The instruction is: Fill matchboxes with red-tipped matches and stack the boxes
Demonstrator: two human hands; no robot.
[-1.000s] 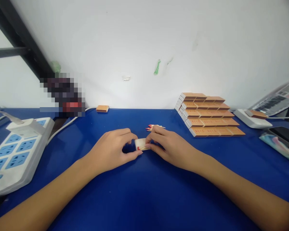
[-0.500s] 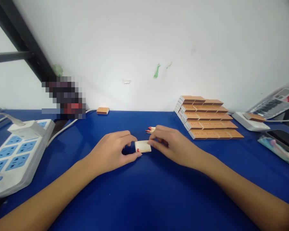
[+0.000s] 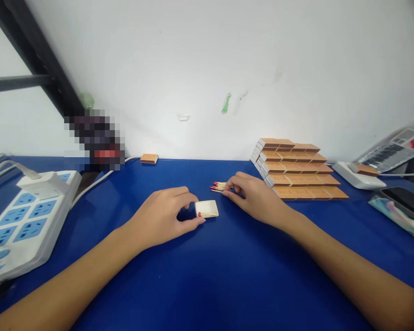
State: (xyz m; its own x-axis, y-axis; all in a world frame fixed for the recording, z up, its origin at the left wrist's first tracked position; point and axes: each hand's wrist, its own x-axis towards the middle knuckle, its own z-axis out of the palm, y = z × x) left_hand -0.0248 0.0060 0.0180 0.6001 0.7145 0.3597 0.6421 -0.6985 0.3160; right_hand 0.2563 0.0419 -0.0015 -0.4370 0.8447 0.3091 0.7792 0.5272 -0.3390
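My left hand [image 3: 167, 211] steadies a small white matchbox tray [image 3: 207, 207] on the blue table, its thumb and forefinger at the tray's left end. A few red-tipped matches [image 3: 209, 214] lie along the near side of the tray. Behind and to the right, a small loose pile of matches [image 3: 218, 186] rests on the table with the red heads to the left. My right hand [image 3: 250, 195] pinches at the plain ends of that pile, closed on a match; the fingers hide how many it holds.
Orange matchboxes stand in a stepped stack [image 3: 300, 170] at the back right. A single matchbox [image 3: 149, 158] sits at the back left. A white power strip [image 3: 31, 220] with cables lies left. A dark phone [image 3: 405, 202] and a white device [image 3: 359, 177] are at right.
My right hand has left the tray's right end and moved back and right to the match pile. My left hand has stayed at the tray.
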